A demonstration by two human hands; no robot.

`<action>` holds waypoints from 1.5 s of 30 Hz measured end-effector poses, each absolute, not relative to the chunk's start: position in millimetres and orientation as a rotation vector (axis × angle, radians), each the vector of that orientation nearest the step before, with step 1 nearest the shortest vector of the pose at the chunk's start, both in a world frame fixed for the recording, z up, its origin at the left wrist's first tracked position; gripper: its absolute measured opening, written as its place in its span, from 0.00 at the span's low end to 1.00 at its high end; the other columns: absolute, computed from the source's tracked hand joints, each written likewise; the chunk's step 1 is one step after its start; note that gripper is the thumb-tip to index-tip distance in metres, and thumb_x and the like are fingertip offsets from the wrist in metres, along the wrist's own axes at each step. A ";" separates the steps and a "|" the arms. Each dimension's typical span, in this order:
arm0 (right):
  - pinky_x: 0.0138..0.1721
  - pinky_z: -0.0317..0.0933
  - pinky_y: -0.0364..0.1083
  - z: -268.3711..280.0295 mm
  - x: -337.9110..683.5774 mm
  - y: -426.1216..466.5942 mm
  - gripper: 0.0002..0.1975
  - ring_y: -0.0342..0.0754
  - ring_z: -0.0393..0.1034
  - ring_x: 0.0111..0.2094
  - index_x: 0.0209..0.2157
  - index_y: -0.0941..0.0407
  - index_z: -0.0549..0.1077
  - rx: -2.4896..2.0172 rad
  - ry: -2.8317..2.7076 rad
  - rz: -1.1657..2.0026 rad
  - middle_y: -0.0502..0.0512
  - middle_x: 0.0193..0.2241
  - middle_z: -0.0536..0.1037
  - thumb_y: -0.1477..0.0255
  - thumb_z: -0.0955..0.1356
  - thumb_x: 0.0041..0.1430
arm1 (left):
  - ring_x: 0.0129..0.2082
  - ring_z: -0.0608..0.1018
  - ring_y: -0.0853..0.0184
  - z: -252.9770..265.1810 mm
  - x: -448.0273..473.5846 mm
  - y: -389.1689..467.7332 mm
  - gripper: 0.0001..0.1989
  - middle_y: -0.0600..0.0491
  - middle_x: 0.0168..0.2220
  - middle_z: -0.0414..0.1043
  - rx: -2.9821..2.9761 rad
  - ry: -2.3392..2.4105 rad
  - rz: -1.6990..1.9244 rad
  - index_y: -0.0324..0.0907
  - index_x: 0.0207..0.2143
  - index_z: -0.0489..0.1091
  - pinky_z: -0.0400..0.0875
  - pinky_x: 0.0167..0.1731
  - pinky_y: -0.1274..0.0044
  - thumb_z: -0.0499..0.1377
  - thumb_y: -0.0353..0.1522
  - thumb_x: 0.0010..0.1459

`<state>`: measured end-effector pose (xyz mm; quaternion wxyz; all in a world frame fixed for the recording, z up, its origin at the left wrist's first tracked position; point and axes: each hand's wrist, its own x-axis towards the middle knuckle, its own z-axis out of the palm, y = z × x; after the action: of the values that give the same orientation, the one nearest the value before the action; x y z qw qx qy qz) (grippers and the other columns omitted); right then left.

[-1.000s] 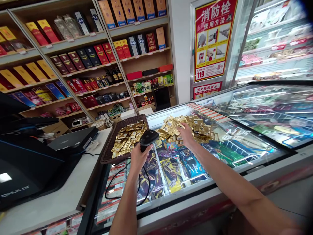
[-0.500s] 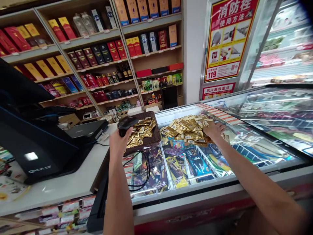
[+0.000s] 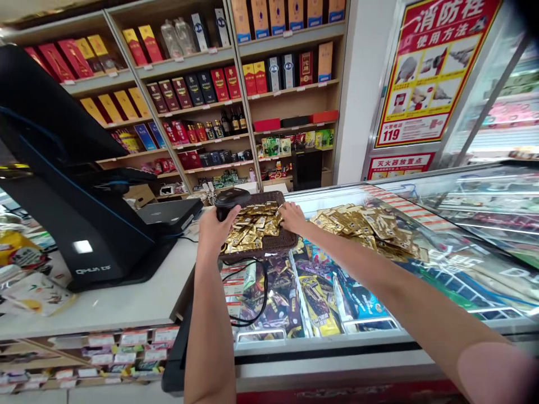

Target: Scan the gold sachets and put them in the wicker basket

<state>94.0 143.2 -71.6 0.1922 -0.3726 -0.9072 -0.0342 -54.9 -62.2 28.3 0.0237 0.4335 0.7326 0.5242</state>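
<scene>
My left hand (image 3: 213,231) is wrapped round the grip of a black barcode scanner (image 3: 231,196), its head over the left side of a brown woven basket (image 3: 283,242). Many gold foil packets (image 3: 256,224) fill the basket. My right hand (image 3: 293,217) is at the basket's right rim, fingers bent together at the edge of a gold packet; the fingertips are small and partly hidden. To the right, a loose heap of the same gold packets (image 3: 370,221) lies on the freezer's glass top, partly behind my right forearm.
The glass-topped chest freezer (image 3: 252,356) holds colourful ice cream packs below the glass. A black cable (image 3: 265,292) loops in front of the basket. At left stand a black till (image 3: 113,224) and a white counter (image 3: 126,306). Shelves of boxed bottles (image 3: 191,90) line the back.
My right hand has moved left from the gold heap to the basket's right rim. My left hand still holds the scanner. The whole view has shifted, with the scene further right.
</scene>
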 end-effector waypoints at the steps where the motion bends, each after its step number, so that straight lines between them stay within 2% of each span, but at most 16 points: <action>1: 0.49 0.55 0.54 -73.5 83.4 145.2 0.18 0.60 0.57 0.52 0.48 0.59 0.74 -1.088 -2.596 -0.113 0.68 0.51 0.68 0.76 0.67 0.54 | 0.21 0.74 0.66 28.6 -54.7 -61.2 0.26 0.50 0.24 0.76 1.350 2.246 1.618 0.40 0.30 0.73 0.65 0.22 0.78 0.61 0.55 0.46; 6: 0.48 0.55 0.54 -82.5 62.1 155.1 0.14 0.61 0.58 0.52 0.41 0.61 0.78 -1.160 -2.609 -0.150 0.71 0.48 0.71 0.79 0.63 0.59 | 0.21 0.75 0.65 32.8 -49.9 -58.6 0.27 0.49 0.26 0.77 1.343 2.173 1.603 0.40 0.31 0.73 0.65 0.23 0.77 0.62 0.55 0.44; 10: 0.49 0.54 0.53 -85.0 69.5 157.7 0.15 0.59 0.61 0.50 0.41 0.61 0.78 -1.100 -2.555 -0.175 0.68 0.46 0.73 0.78 0.61 0.63 | 0.23 0.76 0.64 35.5 -44.0 -59.1 0.28 0.49 0.27 0.77 1.388 2.132 1.522 0.40 0.32 0.73 0.65 0.22 0.77 0.62 0.55 0.45; 15: 0.46 0.59 0.46 -84.7 92.4 161.6 0.15 0.51 0.69 0.45 0.43 0.58 0.78 -0.908 -2.435 0.167 0.61 0.44 0.75 0.77 0.60 0.65 | 0.21 0.75 0.65 34.5 -38.7 -55.7 0.27 0.49 0.26 0.76 1.419 2.172 1.460 0.40 0.31 0.73 0.62 0.21 0.78 0.61 0.55 0.46; 20: 0.52 0.62 0.52 -88.7 133.3 153.2 0.11 0.53 0.68 0.51 0.43 0.58 0.77 -0.611 -2.217 0.277 0.61 0.49 0.74 0.76 0.65 0.61 | 0.21 0.75 0.65 27.9 -32.0 -46.7 0.24 0.51 0.23 0.75 1.428 2.162 1.494 0.41 0.29 0.73 0.61 0.21 0.78 0.63 0.53 0.44; 26: 0.54 0.65 0.57 -100.6 203.9 118.6 0.14 0.56 0.69 0.52 0.48 0.54 0.75 -0.501 -1.972 0.216 0.61 0.52 0.72 0.68 0.67 0.62 | 0.19 0.73 0.67 22.8 -12.5 -36.7 0.23 0.51 0.22 0.73 1.480 2.020 1.462 0.40 0.27 0.72 0.62 0.20 0.78 0.64 0.52 0.44; 31: 0.53 0.66 0.57 -101.7 242.5 102.6 0.13 0.55 0.71 0.50 0.45 0.53 0.77 -0.622 -1.808 0.182 0.60 0.49 0.75 0.64 0.69 0.59 | 0.20 0.71 0.69 21.1 9.3 -31.6 0.23 0.53 0.22 0.72 1.517 1.880 1.302 0.40 0.27 0.71 0.62 0.20 0.79 0.63 0.52 0.46; 45: 0.55 0.65 0.56 -101.5 252.7 99.8 0.14 0.55 0.71 0.51 0.44 0.54 0.77 -0.633 -1.750 0.196 0.61 0.49 0.75 0.63 0.70 0.58 | 0.20 0.70 0.72 12.5 27.3 -23.3 0.24 0.51 0.25 0.72 1.458 1.708 1.221 0.39 0.28 0.69 0.64 0.21 0.80 0.64 0.52 0.46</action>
<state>252.7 99.8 -101.5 0.5935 -0.2722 -0.7527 0.0844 27.3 -23.3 12.5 0.2886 0.5461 0.6399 0.4572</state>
